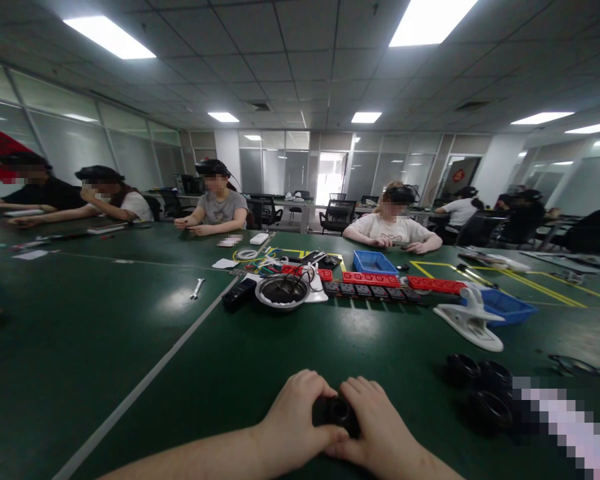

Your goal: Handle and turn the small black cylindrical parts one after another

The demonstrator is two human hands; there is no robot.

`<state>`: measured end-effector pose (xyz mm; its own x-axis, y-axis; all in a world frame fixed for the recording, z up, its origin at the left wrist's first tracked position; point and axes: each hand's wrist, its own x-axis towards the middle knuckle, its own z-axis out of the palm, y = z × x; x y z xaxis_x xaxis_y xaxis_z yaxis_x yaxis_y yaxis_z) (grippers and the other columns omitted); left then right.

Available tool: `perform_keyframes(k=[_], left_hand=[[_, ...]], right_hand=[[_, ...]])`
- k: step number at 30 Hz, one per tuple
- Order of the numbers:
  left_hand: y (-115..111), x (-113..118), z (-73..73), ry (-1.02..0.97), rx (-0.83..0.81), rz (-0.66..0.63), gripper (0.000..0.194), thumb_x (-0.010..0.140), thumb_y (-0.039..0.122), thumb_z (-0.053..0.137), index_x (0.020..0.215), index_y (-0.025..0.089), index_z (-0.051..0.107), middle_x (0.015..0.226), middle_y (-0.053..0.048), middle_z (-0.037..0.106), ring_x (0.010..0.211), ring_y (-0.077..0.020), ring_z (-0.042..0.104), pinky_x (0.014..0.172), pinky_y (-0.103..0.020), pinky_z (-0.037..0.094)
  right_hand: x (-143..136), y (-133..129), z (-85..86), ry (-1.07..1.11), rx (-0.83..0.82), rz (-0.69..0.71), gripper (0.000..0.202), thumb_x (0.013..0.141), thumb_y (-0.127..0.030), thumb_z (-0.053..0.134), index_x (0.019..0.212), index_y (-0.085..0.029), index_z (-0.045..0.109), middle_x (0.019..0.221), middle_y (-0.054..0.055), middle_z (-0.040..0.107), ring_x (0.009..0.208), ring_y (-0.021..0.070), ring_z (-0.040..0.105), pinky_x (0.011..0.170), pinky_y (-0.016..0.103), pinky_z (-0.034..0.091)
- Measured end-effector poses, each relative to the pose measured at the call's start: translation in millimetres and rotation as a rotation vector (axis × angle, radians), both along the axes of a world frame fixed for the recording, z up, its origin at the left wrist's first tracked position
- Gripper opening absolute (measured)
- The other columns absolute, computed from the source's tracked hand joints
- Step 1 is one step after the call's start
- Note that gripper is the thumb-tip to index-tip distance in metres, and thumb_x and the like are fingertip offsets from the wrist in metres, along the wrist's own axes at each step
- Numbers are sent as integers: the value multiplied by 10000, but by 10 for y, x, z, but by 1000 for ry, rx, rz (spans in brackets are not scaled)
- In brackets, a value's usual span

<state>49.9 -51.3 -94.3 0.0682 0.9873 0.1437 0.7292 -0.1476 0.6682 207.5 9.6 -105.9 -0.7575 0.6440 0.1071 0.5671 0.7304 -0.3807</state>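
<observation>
My left hand (296,415) and my right hand (380,425) come together low in the middle of the head view. Between them is a small black round part with a hole in its top (339,412). Fingers of both hands curl round it from either side, and the thumbs meet at its near side. Much of the part is hidden by the hands, so its exact kind is unclear. To the right of my right hand, several black ring-shaped parts (489,408) lie on the green table (190,387).
Beyond my hands stand a metal bowl with black cables (283,292), red power strips (370,279), a blue bin (375,263), another blue bin (510,307) and a white clamp-like stand (473,320). A wrench (197,289) lies left. Several people sit round the table.
</observation>
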Motion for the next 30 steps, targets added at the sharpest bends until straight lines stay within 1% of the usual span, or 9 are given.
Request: perform_keyframes(k=[3,6,12,15,18,21,24,27,30], left_hand=[[15,-53,20,1,25,-131,337,599,280,761,870,190,582,856,4,553,823,-173,500,730,-251,377],[25,-92,30,12,45,-223,341,627,274,749,922,211,589,862,10,562,843,-170,503,740,-244,373],[4,-26,-21,5,39,-94,347,574,317,778,840,186,599,826,10,558,807,-172,507,714,-253,374],[-13,21,-33,19,42,38,342,552,280,787,803,168,584,820,6,554,808,-179,500,718,-265,372],[-16,21,-9,41,48,41,314,574,242,770,809,166,576,825,4,550,815,-178,497,729,-269,372],[11,-38,24,45,42,-57,301,598,244,759,827,173,577,834,6,549,824,-174,500,727,-257,379],[57,-121,43,20,42,-212,323,625,267,750,888,195,577,862,14,552,848,-164,506,734,-236,384],[83,-159,46,15,47,-279,330,636,285,746,909,201,578,863,17,554,851,-158,510,735,-228,382],[68,-115,26,30,54,-229,333,621,314,753,881,194,584,847,13,556,829,-165,511,721,-239,382]], right_hand=[[72,81,95,21,-194,142,450,541,-340,764,918,-183,575,919,25,536,863,211,471,755,309,351],[133,189,150,32,-325,242,245,601,-217,733,804,-177,603,850,-6,532,839,174,483,726,257,360],[68,135,21,-6,-162,43,287,557,-335,753,669,-161,554,707,-18,520,681,152,463,576,229,315],[-8,17,-43,-53,-2,-72,212,645,-338,667,689,-161,558,711,9,555,683,168,472,618,266,314],[-35,-42,-32,-78,85,-121,220,664,-370,640,689,-164,566,713,26,571,716,200,479,687,320,312],[11,-8,43,-22,-9,-53,341,601,-417,694,800,-168,574,828,35,562,787,215,477,711,321,326],[85,104,113,31,-218,113,354,591,-291,728,899,-198,579,926,11,536,865,191,470,737,277,342],[117,228,106,32,-287,207,223,598,-232,735,763,-185,593,840,-17,531,826,162,472,696,239,343],[85,269,26,14,-218,186,304,523,-300,787,682,-169,564,745,-33,514,742,151,463,631,228,326]])
